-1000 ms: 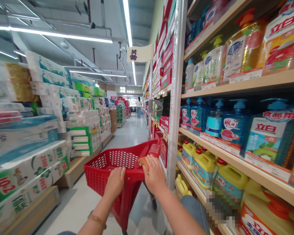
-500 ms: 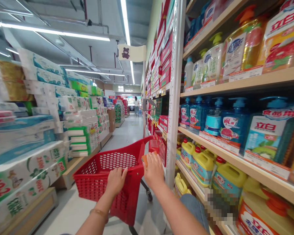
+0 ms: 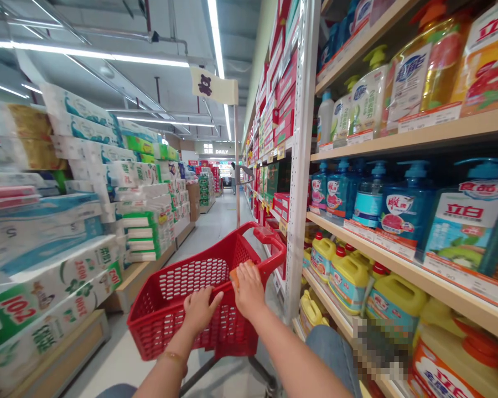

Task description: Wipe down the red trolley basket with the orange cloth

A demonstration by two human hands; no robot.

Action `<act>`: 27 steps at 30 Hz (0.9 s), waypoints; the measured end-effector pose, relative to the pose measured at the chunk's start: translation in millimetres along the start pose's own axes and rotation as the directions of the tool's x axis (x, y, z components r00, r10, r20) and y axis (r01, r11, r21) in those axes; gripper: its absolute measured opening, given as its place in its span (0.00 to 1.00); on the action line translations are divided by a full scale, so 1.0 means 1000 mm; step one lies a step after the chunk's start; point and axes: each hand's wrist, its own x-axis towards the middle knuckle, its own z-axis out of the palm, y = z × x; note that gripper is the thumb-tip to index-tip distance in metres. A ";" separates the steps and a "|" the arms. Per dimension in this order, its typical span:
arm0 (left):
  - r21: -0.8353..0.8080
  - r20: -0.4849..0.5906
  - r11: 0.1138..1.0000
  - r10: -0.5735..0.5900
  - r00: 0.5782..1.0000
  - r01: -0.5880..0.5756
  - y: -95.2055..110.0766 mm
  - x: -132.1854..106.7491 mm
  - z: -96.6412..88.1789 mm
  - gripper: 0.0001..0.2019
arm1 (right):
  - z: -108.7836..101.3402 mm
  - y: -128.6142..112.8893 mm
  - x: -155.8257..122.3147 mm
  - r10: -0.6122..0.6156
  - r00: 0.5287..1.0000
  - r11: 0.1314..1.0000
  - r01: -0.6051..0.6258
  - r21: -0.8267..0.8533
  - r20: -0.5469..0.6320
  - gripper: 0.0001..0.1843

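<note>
- The right hand (image 3: 248, 290) curls closed over the rim of a red plastic shopping cart (image 3: 257, 231), beside a small orange piece (image 3: 237, 275); the left hand (image 3: 200, 310) lies on the near rim, fingers spread apart.
- The cart's right side runs just beside a white metal shelf upright (image 3: 301, 166), with open aisle floor (image 3: 216, 232) ahead.
- Stacked toilet paper (image 3: 141, 221) lines the left; blue pump bottles (image 3: 406, 193) and yellow jugs (image 3: 348, 282) fill the right shelves.

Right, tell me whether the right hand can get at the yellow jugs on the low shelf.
Probably yes: the right hand on the red cart's rim is near the yellow jugs; only the white shelf post stands partly between.
</note>
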 end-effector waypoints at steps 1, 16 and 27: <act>-0.015 0.031 0.999 0.043 0.999 -0.043 0.003 -0.001 -0.003 0.24 | 0.006 -0.002 -0.002 -0.049 0.998 0.999 0.048 0.026 0.031 0.24; 0.186 0.138 0.982 -0.052 0.989 0.025 0.011 -0.036 -0.012 0.24 | 0.031 -0.010 -0.018 -0.128 0.974 0.974 0.088 0.209 0.186 0.24; 0.175 0.179 0.984 -0.073 0.981 0.041 0.014 -0.073 -0.014 0.29 | 0.029 -0.011 -0.038 -0.074 0.984 0.987 0.049 0.156 0.163 0.24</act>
